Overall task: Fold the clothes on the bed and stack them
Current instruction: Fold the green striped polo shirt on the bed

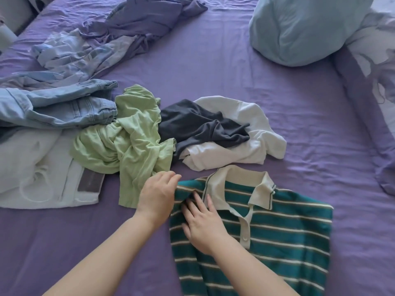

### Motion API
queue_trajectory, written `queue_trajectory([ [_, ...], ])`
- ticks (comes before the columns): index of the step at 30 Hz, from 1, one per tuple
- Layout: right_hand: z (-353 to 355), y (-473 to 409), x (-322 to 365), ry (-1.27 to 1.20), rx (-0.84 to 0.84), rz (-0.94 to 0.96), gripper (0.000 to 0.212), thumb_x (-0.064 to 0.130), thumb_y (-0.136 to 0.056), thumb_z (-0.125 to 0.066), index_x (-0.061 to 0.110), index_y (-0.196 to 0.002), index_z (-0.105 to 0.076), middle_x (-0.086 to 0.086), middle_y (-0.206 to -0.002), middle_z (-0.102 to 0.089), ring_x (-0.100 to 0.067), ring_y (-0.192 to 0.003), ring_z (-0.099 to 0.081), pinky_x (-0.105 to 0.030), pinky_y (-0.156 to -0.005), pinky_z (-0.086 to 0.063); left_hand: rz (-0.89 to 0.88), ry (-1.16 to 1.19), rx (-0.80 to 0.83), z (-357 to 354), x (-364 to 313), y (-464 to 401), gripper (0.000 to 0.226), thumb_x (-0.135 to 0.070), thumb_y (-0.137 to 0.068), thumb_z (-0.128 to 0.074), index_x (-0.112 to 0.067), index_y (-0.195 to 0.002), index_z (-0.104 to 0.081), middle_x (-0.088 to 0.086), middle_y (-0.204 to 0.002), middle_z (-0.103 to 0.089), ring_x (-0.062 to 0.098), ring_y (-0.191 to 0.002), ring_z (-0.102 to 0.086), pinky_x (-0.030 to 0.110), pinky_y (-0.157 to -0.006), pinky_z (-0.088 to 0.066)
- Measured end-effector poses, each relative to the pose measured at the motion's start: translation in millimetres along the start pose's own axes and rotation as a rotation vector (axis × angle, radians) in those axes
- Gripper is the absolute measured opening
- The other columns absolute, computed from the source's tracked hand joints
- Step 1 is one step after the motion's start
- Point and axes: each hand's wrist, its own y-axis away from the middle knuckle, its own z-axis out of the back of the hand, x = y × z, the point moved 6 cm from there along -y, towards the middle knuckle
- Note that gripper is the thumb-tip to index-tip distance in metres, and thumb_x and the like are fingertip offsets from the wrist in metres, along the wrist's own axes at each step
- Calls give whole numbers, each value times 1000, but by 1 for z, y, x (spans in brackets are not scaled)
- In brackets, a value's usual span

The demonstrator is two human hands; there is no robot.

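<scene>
Green striped shirt lies flat on the near part of the purple bed. One of the hands, the right hand, presses on it with straight fingers. Left hand pinches its left shoulder. Farther left sit a light green top, jeans and a white shirt.

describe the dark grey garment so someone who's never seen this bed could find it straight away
Start at the purple bed sheet and find the green striped polo shirt under the two hands near the bottom. Just beyond its collar lies a crumpled white shirt. The dark grey garment is bunched on top of that, beside the light green top; it is the only dark piece there.
</scene>
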Motion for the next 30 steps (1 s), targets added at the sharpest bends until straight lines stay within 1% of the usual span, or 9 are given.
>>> queue_trajectory([
  [3, 1, 3, -10, 43, -14, 8, 61, 44, -99, -21, 13, -151, -12, -6, -159, -7, -23, -145, 14, -46, -108, 27, -289, -81, 113, -18, -32, 17, 38, -18, -75, -65, -8, -111, -70, 10, -115, -68, 27, -106, -65, 44, -89, -53],
  [5, 2, 20, -26, 49, 6, 12, 59, 42, -100, -20, 13, -151, -14, -5, -159, -8, -23, -146, 10, -47, -109, 23, -255, -188, 363, -40, -35, 26, 57, -26, -85, -61, -8, -137, -48, 12, -143, -47, 28, -133, -43, 50, -110, -32],
  [7, 8, 43, -48, 82, -3, 17, 54, 36, -99, -25, 14, -147, -30, -5, -155, -26, -23, -146, -10, -52, -116, 2, -159, -317, 567, -56, -23, 31, 60, -22, -98, -32, -6, -151, -9, 13, -159, -7, 30, -147, -4, 51, -116, 3],
  [9, 17, 67, -72, 142, -64, -36, 50, 33, -93, -31, 15, -135, -52, -4, -141, -49, -22, -136, -38, -50, -116, -20, -102, -430, 636, -63, -11, 31, 58, -20, -99, -19, -3, -149, 4, 15, -158, 7, 31, -146, 9, 54, -113, 12],
  [11, 23, 88, -100, 125, -108, -161, 51, 32, -90, -32, 13, -130, -57, -5, -137, -53, -23, -131, -44, -44, -113, -14, -69, -490, 669, -66, -6, 30, 57, -22, -100, -15, -1, -149, 4, 18, -158, 8, 32, -146, 10, 55, -114, 11],
  [13, 20, 107, -130, 86, -58, -340, 56, 36, -91, -26, 11, -138, -46, -8, -146, -40, -26, -137, -32, -41, -113, -3, -28, -492, 673, -72, -6, 28, 57, -26, -101, -14, 1, -148, 1, 20, -158, 6, 34, -145, 4, 54, -116, 3],
  [17, -4, 133, -182, 100, 51, -576, 61, 49, -98, -6, 19, -147, 11, -2, -156, 17, -19, -140, 24, -41, -115, 17, 182, -364, 686, -81, -19, 21, 63, -37, -101, -17, 2, -149, -4, 20, -157, 0, 33, -142, -10, 44, -115, -10],
  [23, -21, 148, -211, 58, 48, -678, 66, 55, -95, -2, 18, -146, 18, -4, -156, 20, -18, -143, 21, -40, -116, 14, 456, -58, 591, -96, -30, 24, 79, -58, -96, -18, -4, -150, 2, 17, -158, 9, 30, -146, 8, 42, -119, -2],
  [30, -33, 144, -240, 37, 52, -640, 61, 61, -91, 1, 33, -142, 21, 8, -146, 31, -14, -135, 34, -44, -114, 19, 461, 52, 521, -115, -34, 36, 80, -77, -77, 7, -32, -137, 32, 4, -146, 39, 26, -133, 41, 46, -114, 18],
])
